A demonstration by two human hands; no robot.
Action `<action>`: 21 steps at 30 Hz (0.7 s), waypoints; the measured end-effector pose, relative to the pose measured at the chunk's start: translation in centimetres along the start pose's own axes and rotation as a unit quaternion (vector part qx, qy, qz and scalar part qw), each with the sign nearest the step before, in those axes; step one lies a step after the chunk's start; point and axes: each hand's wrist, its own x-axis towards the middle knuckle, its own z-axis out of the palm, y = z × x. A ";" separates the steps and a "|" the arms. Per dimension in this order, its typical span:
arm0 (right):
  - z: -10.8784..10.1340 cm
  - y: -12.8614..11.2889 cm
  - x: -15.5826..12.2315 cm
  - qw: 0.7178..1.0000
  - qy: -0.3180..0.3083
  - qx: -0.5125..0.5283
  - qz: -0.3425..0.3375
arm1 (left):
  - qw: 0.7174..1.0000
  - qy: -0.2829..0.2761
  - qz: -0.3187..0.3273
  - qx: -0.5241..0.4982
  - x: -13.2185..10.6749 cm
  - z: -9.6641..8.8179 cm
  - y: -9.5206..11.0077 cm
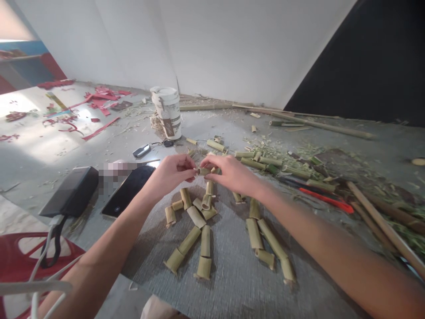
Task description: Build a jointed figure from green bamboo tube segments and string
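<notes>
- Bamboo piece (203,171): one short cut tube; it is spanning the gap between my hands at mid-scene, on the far side of the left bamboo group (196,217).
- Right hand (229,173): my thumb and index finger are keeping a narrow pinch on the tube, one near, one far.
- Left hand (174,172): my fingertips are standing close together at the tube's left end; I cannot tell whether they are gripping it or only touching.
- Handling, by my judgement: it is looking light, stiff and hollow; the smooth skin is probably offering some slip, and the thin cut rims are likely risking splits under a hard squeeze.
- Hold: mid-wall, thumb opposite index, is seeming surest; the cut ends are calling for a lighter touch.
- Right bamboo group (254,233): several lengths are lying end to end on the table (239,274), near my right forearm.
- Red tool (327,200): it is lying to the right, among bamboo scraps.
- Black phone (128,192): it is resting left of my left forearm.
- White bucket (169,116): it is standing far, left of centre.
</notes>
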 end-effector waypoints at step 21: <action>1.3 0.0 0.2 1.000 0.021 0.003 -0.007 | 0.999 0.031 0.028 0.030 -0.2 0.7 0.5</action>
